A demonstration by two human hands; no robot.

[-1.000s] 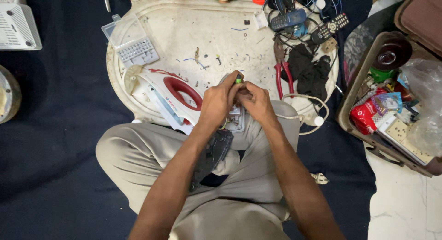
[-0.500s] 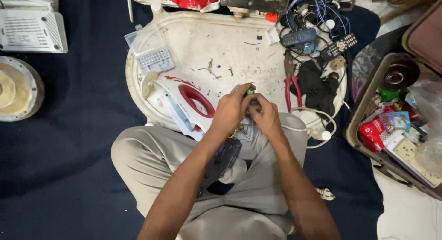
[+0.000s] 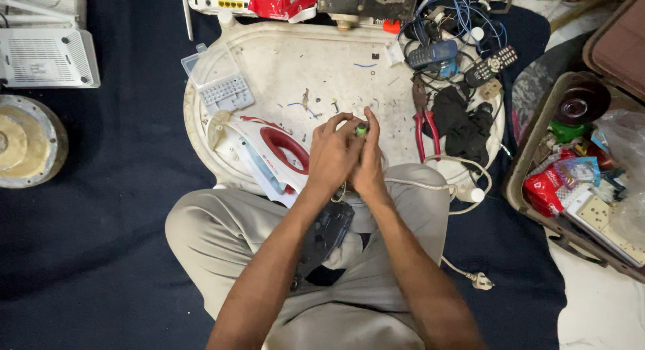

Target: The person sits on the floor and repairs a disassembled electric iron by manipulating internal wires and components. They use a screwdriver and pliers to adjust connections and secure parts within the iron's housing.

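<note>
1. Seen from above: a person sits cross-legged at a white tray, hands together at centre.
2. The left hand and right hand both pinch a small green part, fingers closed round it.
3. A white iron with a red handle lies at 9 o'clock, just beside the left hand.
4. Red pliers lie at 3 o'clock; tangled wires at 1 o'clock.
5. Risk: the tiny part could slip from the fingertips and vanish among the tray's scraps or into the lap.
6. A white cord crosses the right knee; a moving arm might snag it.
</note>
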